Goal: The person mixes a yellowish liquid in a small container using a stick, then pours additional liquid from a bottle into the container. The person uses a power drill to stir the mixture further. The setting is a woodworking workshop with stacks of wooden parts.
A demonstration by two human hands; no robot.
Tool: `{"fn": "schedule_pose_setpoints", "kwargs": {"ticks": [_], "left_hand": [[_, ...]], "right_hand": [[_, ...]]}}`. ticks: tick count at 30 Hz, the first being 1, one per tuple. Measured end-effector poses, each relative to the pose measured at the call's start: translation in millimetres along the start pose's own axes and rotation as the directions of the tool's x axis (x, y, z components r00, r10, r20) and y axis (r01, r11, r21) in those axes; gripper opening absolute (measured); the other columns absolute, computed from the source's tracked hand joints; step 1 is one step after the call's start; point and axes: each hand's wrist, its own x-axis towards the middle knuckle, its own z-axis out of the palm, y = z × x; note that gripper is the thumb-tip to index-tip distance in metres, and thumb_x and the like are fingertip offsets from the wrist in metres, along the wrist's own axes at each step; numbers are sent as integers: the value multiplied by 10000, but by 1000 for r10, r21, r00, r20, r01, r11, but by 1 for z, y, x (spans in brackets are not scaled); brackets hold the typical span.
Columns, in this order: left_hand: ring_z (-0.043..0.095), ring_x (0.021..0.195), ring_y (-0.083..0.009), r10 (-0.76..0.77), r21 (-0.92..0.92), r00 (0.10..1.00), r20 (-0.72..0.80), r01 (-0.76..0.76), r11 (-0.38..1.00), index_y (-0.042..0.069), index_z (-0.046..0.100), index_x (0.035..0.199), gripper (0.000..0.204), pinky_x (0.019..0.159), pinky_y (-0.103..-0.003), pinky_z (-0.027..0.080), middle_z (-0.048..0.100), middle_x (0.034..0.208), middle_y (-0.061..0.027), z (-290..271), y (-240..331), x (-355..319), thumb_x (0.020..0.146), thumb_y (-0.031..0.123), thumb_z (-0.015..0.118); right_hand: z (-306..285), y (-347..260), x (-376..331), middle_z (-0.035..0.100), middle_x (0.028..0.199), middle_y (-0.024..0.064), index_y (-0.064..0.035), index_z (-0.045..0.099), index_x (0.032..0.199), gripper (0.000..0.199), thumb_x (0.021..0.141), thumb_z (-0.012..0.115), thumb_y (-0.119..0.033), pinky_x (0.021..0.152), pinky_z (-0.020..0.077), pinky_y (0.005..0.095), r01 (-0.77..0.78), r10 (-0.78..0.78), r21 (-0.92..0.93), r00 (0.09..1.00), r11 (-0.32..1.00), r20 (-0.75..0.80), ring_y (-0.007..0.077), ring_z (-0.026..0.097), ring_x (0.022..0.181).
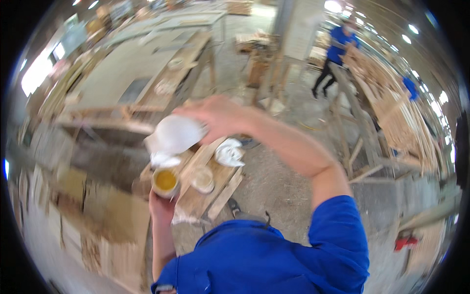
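Observation:
My left hand (161,207) is closed around a small round tub (166,181) with amber-yellow liquid in it. Above it, my right hand (218,116) grips a white container (178,134), which is tilted over toward the left; motion blurs its outline and its mouth is hard to make out. Just under that container is a white crumpled item (164,159) whose kind I cannot tell. On the rough wooden stand (215,187) beside the tub sits a second pale tub (202,179). A crumpled white bag or cloth (229,152) lies behind it.
A large worktable (122,78) holding boards stands at the far left. Stacked wood pieces (117,259) fill the near left. At the right, long wooden strips (391,103) lean on a timber frame (360,127), where a person in blue (341,41) stands.

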Motion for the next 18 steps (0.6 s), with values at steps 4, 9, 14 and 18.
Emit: {"fn": "schedule_pose_setpoints", "kwargs": {"ticks": [4, 9, 14, 18], "left_hand": [[456, 1155, -253, 7, -37, 1000, 17, -7, 999, 106, 427, 1253, 390, 910, -434, 417, 466, 1272, -73, 16, -5, -4, 934, 309, 332], [510, 1104, -252, 18, -46, 998, 57, -15, 999, 56, 414, 1260, 432, 893, -389, 455, 486, 1244, -118, 30, 1, -21, 947, 330, 295], [510, 1109, -244, 53, -65, 997, 60, -49, 997, 43, 403, 1266, 456, 885, -377, 464, 484, 1243, -127, 26, 5, -32, 954, 346, 265], [495, 1135, -239, 43, -54, 998, 42, -41, 998, 85, 373, 1299, 443, 928, -380, 435, 468, 1270, -113, 26, 4, -36, 953, 337, 259]], "right_hand": [[-21, -27, 9, 608, 1043, 29, -252, 391, 1318, 858, 550, 771, -215, 803, 450, 330, 95, -47, -316, 987, 944, 156, 180, 589, 928], [-28, -44, 20, 602, 992, 23, -261, 383, 1328, 869, 553, 768, -194, 800, 427, 325, 214, -159, -381, 972, 899, 172, 180, 576, 893], [-31, -66, 31, 585, 956, 38, -247, 398, 1311, 829, 573, 771, -185, 821, 403, 348, 187, -91, -351, 958, 918, 273, 208, 564, 896], [-28, -61, 28, 576, 926, 37, -256, 409, 1305, 825, 569, 771, -167, 816, 395, 346, 258, -177, -368, 955, 893, 238, 208, 559, 872]]}}
